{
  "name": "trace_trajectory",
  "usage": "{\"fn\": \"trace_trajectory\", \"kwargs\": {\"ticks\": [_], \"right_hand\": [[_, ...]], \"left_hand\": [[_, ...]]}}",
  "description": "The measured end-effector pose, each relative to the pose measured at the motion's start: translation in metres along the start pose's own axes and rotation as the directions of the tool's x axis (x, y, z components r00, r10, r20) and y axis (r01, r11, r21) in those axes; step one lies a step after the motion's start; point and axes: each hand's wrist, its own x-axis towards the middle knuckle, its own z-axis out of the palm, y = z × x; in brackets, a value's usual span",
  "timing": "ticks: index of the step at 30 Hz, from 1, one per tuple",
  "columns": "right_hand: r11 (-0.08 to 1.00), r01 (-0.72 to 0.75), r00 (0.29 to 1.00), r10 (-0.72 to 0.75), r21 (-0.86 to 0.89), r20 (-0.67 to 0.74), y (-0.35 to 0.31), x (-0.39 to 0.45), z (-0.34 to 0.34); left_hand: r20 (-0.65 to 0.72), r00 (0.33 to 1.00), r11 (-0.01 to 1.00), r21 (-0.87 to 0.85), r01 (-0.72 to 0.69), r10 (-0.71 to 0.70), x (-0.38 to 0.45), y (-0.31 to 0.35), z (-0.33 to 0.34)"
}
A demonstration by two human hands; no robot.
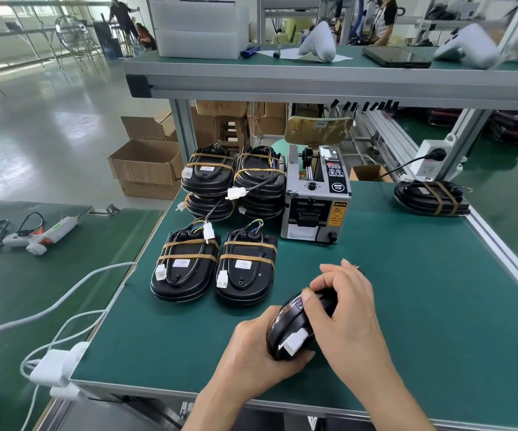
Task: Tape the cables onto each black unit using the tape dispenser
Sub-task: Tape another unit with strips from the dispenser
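While gripped, unit (295, 325) between hands (301, 331)

4 taped units (214, 225) lie left of the tape dispenser (316, 197).

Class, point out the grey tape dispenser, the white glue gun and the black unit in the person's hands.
Grey tape dispenser (316, 194), head view: front housing.
White glue gun (41, 234), head view: body.
Black unit being held (291, 325), head view: black casing.

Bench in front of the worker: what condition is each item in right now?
Held black unit: tilted on edge, gripped by both hands.
Left hand: fingers curled under the unit.
Right hand: fingers pressing its top.
Two front units: lying flat, cables taped down.
Stacked units: taped, piled beside the dispenser.
Tape dispenser: upright on the mat.
Far unit: taped, lying apart.
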Motion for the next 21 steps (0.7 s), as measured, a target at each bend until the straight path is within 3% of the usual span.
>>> {"fn": "trace_trajectory", "kwargs": {"ticks": [11,17,21], "right_hand": [[0.998,-0.002,1.0,0.002,-0.055,0.001,-0.001,-0.002,-0.001],[0.989,-0.003,0.998,0.014,-0.147,0.069,-0.006,0.002,-0.011],[0.99,0.053,0.999,-0.054,-0.129,-0.003,-0.013,0.035,-0.03]], "left_hand": [[0.005,1.0,1.0,-0.005,-0.031,0.031,0.0,0.005,-0.003],[0.004,0.999,0.999,-0.014,-0.033,0.033,0.0,0.003,-0.002],[0.011,1.0,1.0,-0.013,0.003,-0.003,0.001,0.002,-0.003]]}}
